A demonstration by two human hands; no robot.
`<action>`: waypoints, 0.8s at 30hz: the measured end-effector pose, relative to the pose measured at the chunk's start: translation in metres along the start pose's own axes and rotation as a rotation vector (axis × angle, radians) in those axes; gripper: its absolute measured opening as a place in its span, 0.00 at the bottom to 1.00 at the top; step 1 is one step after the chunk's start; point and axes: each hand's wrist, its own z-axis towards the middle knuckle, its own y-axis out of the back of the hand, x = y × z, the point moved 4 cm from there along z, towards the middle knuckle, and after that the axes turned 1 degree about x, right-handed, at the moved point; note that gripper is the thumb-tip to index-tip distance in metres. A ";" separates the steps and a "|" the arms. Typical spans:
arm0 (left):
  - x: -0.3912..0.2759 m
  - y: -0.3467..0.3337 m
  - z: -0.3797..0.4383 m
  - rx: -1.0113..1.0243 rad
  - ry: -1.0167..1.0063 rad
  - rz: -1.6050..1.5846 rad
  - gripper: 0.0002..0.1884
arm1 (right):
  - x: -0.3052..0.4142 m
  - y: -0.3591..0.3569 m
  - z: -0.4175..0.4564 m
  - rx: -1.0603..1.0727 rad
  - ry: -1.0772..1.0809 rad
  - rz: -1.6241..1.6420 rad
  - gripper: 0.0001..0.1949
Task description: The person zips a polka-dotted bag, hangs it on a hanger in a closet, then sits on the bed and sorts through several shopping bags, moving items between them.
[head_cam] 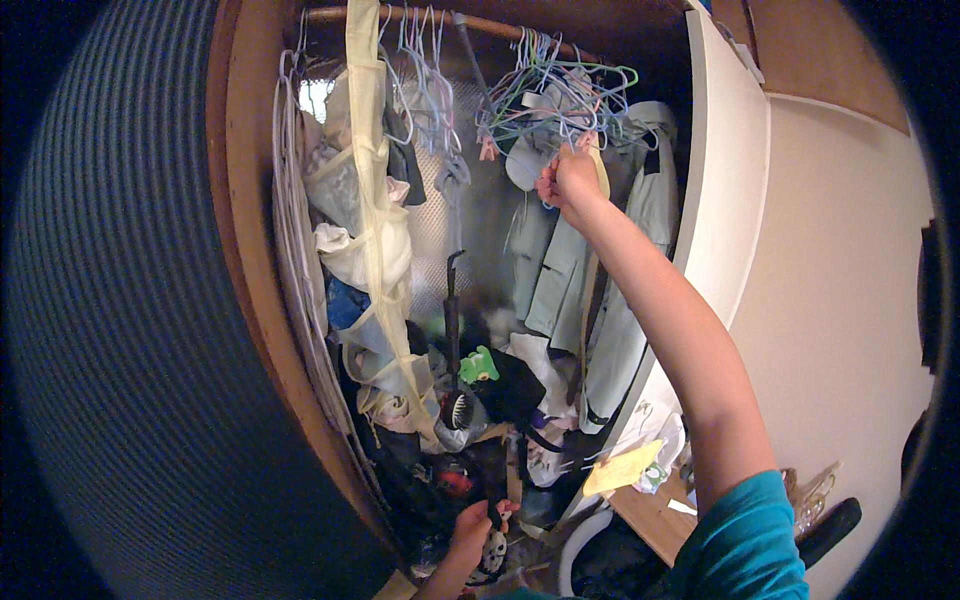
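My right hand is raised to a tangle of wire clothes hangers on the wooden rod. Its fingers are closed around a bluish hanger, mostly hidden by the hand; pink clips show just above. Behind it hang pale grey-green garments and a light cap. Low in the wardrobe, my left hand grips a narrow black strap-like item, whose full shape I cannot make out. Right below that hand is a panda-patterned item.
A yellowish mesh hanging organizer holds cloth items on the left. A black curling iron stands upright above a hairbrush. Beside them sits a green toy. The white side panel bounds the right; a yellow paper lies lower down.
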 end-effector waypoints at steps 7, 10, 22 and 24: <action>-0.018 0.003 -0.011 -0.073 0.010 0.126 0.10 | -0.027 0.025 -0.050 0.118 -0.073 0.182 0.19; -0.021 0.000 -0.013 -0.031 -0.031 0.110 0.10 | -0.018 0.031 -0.078 0.149 -0.029 0.213 0.20; -0.001 -0.003 -0.018 -0.043 0.030 0.099 0.12 | 0.036 -0.042 -0.069 0.371 0.310 0.221 0.21; -0.002 -0.001 -0.019 -0.073 0.029 0.100 0.12 | 0.023 -0.045 -0.073 0.346 0.253 0.247 0.21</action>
